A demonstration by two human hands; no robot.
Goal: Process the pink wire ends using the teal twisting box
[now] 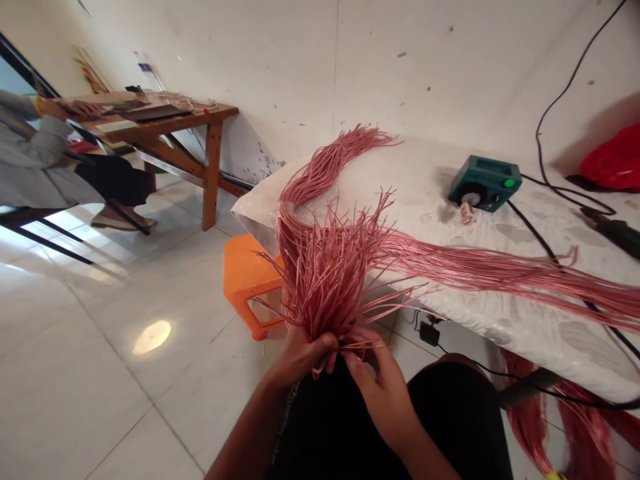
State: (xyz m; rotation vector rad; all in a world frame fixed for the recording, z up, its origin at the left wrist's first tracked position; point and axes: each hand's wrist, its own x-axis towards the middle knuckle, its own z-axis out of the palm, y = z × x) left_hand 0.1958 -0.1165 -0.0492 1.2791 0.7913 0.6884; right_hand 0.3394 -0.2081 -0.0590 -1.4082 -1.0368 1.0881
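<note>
A thick bundle of thin pinkish-red wires rises from my lap, its loose ends fanned upward. My left hand is closed around the lower part of this bundle, thumb across the front. Beside it, my right hand pinches a few thin strands at the bundle's right side. What lies under my right fingertips is partly hidden. Behind, a curved length of the wires lies over the table corner, and a long straight bundle stretches right across the tabletop.
The covered table carries a green device with a lit green button, black cables and a red bag. An orange stool stands under its corner. More wire bundles hang lower right. Another person sits at a wooden table.
</note>
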